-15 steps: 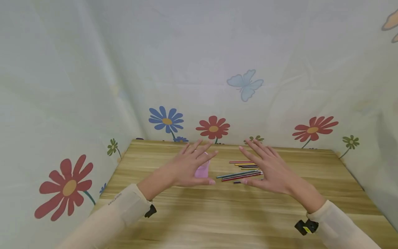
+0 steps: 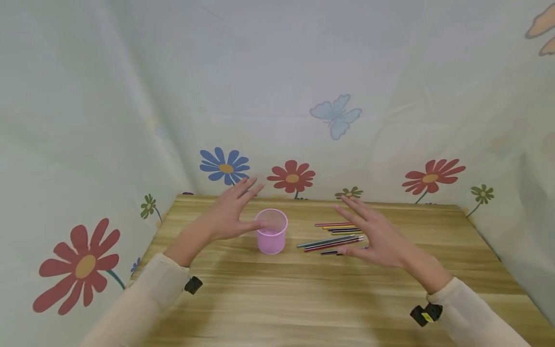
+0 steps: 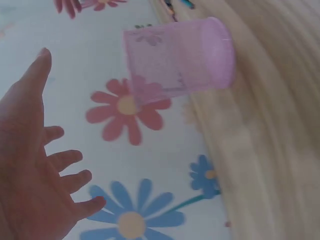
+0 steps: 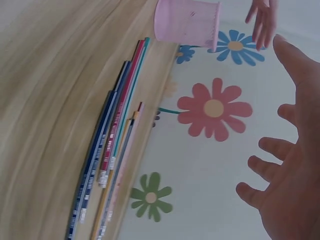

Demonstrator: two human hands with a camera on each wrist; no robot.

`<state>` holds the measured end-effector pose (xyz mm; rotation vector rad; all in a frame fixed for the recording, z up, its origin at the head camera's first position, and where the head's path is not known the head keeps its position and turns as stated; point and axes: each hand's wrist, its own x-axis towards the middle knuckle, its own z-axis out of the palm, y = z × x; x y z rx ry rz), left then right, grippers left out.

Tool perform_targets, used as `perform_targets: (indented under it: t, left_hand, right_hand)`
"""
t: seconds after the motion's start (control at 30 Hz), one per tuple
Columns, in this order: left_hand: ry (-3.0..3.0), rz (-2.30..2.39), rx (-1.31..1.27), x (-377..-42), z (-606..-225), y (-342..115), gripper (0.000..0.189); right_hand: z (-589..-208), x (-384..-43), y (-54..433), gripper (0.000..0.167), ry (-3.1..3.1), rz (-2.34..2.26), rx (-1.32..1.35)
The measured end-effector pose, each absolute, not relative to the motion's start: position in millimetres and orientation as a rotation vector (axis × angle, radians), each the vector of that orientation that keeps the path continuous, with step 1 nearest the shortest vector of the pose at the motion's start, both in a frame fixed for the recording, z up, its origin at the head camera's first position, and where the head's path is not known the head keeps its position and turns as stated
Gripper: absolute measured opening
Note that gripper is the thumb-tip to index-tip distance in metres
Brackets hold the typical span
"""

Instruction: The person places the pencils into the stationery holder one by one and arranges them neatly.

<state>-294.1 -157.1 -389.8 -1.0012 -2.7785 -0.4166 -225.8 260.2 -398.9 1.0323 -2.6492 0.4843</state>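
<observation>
A pink translucent cup [image 2: 271,243] stands upright on the wooden table. My left hand [image 2: 223,212] is held in the air to its left, fingers spread, its thumb overlapping the cup's rim in the head view. In the left wrist view a gap shows between that hand [image 3: 30,165] and the cup [image 3: 180,60]. Several pencils [image 2: 327,242] in different colours lie in two loose groups right of the cup. Over their right ends hovers my right hand [image 2: 381,236], fingers apart and holding nothing. The right wrist view shows the pencils [image 4: 112,135] lying side by side, some with white eraser ends.
The wooden table [image 2: 277,299] reaches back to a pale curtain [image 2: 260,72] printed with flowers and a butterfly. This cloth also hangs along the left and right sides. A small dark object [image 2: 188,193] sits at the table's far left corner.
My left hand has moved left, away from in front of the cup, which now shows almost whole. The right hand stays nearly where it was. The head view has shifted slightly.
</observation>
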Motion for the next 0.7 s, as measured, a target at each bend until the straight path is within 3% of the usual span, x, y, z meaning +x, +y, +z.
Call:
perform_targets:
  t: [0.37,0.7]
  left_hand:
    - [-2.837,-0.905,-0.813,-295,-446,-163,0.122]
    - [-2.710,-1.241,-0.803,-298,-478,-139,0.118]
  right_hand:
    - [-422,-243,250,0.079,-2.716,0.745,0.961]
    - [-464,-265,230,0.027,-2.833,0.738,1.094]
